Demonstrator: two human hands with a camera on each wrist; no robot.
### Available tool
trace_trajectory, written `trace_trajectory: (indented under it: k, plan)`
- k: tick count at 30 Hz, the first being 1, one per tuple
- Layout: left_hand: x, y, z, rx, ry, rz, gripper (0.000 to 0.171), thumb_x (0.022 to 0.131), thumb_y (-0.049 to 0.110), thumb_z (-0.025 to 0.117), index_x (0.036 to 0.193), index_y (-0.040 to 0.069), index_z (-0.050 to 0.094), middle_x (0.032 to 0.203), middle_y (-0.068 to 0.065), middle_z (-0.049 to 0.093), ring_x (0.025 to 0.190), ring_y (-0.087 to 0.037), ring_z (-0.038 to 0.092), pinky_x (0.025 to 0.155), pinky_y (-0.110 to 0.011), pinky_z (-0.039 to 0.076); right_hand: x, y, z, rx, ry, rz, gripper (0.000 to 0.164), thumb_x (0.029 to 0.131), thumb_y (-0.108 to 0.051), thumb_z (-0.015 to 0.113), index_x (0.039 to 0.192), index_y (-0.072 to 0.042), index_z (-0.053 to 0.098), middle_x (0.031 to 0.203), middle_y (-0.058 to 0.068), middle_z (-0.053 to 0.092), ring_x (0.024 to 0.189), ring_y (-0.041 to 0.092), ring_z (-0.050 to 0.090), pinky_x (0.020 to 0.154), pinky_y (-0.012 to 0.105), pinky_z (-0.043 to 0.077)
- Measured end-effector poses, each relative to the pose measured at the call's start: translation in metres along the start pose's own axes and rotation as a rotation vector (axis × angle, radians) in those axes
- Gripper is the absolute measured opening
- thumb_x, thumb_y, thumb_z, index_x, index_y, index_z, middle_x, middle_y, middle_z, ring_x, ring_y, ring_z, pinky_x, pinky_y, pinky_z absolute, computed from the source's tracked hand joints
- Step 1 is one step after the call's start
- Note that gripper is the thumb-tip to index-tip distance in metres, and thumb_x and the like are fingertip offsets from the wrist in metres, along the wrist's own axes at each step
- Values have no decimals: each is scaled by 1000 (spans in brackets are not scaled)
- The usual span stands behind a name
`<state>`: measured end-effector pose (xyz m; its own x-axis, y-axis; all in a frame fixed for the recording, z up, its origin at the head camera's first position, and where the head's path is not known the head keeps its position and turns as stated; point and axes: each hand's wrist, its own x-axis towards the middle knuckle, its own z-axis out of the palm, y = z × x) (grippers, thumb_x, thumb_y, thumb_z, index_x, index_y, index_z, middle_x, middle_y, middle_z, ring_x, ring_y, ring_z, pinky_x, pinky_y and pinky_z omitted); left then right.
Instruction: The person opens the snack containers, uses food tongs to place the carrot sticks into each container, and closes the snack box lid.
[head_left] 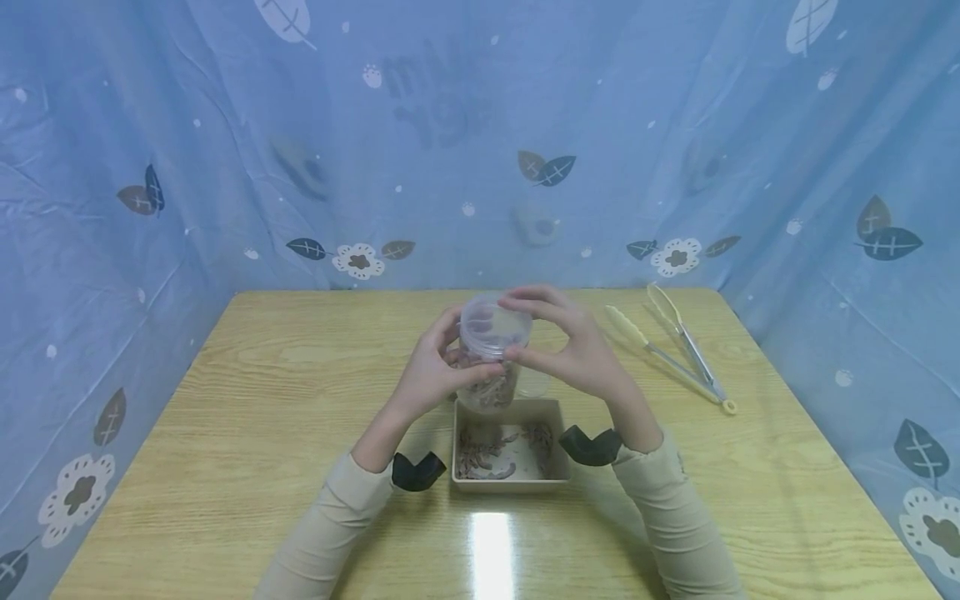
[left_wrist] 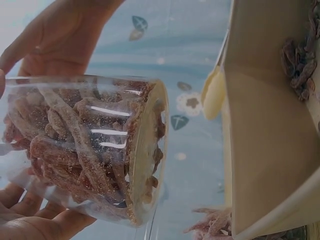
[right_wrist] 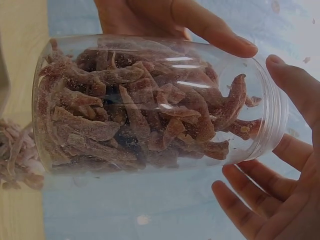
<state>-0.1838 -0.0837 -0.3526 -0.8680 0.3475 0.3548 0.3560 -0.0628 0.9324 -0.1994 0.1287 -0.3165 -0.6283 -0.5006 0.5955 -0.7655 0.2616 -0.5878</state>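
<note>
A clear jar (head_left: 487, 393) of reddish-brown dried strips is held up, slightly tilted, above the back of a beige bin (head_left: 510, 487). My left hand (head_left: 431, 371) grips the jar's side, its thumb across the front. At the top, my right hand (head_left: 566, 337) has its thumb and fingers around the rim of the clear lid (head_left: 491, 325), which sits on the jar's mouth. The right wrist view shows the strips (right_wrist: 150, 110) filling most of the jar, with thumb and fingertips of the right hand (right_wrist: 295, 165) at the ribbed lid. Some strips (head_left: 480, 454) lie inside the bin.
Tongs (head_left: 686, 358) with cream tips lie spread on the table (head_left: 315, 375) at the right. A clear round item (head_left: 534, 383) is partly hidden behind the jar. In the right wrist view, a pile of strips (right_wrist: 20, 155) shows. Blue patterned curtains (head_left: 465, 150) surround the table.
</note>
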Motion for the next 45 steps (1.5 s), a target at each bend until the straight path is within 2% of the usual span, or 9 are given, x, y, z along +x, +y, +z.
trace_trajectory:
  k: [6,11,16,19,23,29,35,42,45]
  plan:
    - [-1,3,2,19,23,-7,75,71,14,80,135,19,42,127,-7,51,116,-23,51,96,-36,48,-1,-1,1,-14,7,36,54,73,-16,78,124,-13,59,126,3,53,117,20,48,101,43,40]
    - [-2,3,3,45,57,-26,75,72,10,79,136,19,42,127,-7,52,116,-23,51,96,-35,48,-1,-5,7,-51,81,53,55,69,-17,82,120,-12,61,122,4,56,114,20,50,99,42,42]
    - [-2,3,3,33,70,7,80,71,3,78,139,20,38,130,-6,49,118,-24,50,96,-35,47,-1,-7,11,-73,115,60,58,67,-20,83,119,-11,60,118,3,57,110,18,51,94,40,44]
    - [-2,3,3,13,56,34,83,70,2,78,139,20,37,130,-7,48,117,-24,50,93,-36,49,-1,-4,9,-12,86,51,64,68,-16,82,125,-8,54,122,7,56,112,20,51,96,41,45]
    - [-3,5,4,-19,17,46,81,70,7,80,138,19,38,130,-8,49,116,-24,51,90,-38,51,-3,1,1,122,5,35,64,77,-10,74,134,-7,45,134,9,49,122,23,46,104,44,38]
    - [-3,6,5,-20,-20,47,80,71,14,80,138,20,38,131,-9,50,117,-25,51,94,-37,49,-4,4,-5,224,-83,33,57,80,-8,71,132,-8,50,137,4,49,129,21,41,111,42,28]
    - [-3,6,5,-22,-22,63,80,71,13,80,138,18,37,131,-10,49,117,-27,51,95,-37,48,-3,3,-5,328,-63,25,54,78,-6,72,127,1,52,135,11,50,128,25,41,114,40,24]
    - [-3,6,4,-37,-34,77,80,70,20,81,138,18,38,131,-9,49,118,-28,50,93,-38,49,-3,6,-2,420,-46,20,56,79,-15,72,126,7,51,134,13,51,128,26,42,113,40,25]
    - [-3,7,4,-37,-27,78,81,70,20,81,138,18,38,131,-9,49,117,-28,50,92,-39,50,-3,7,-2,425,-31,24,53,79,-9,72,125,8,51,133,14,52,127,27,43,113,41,26]
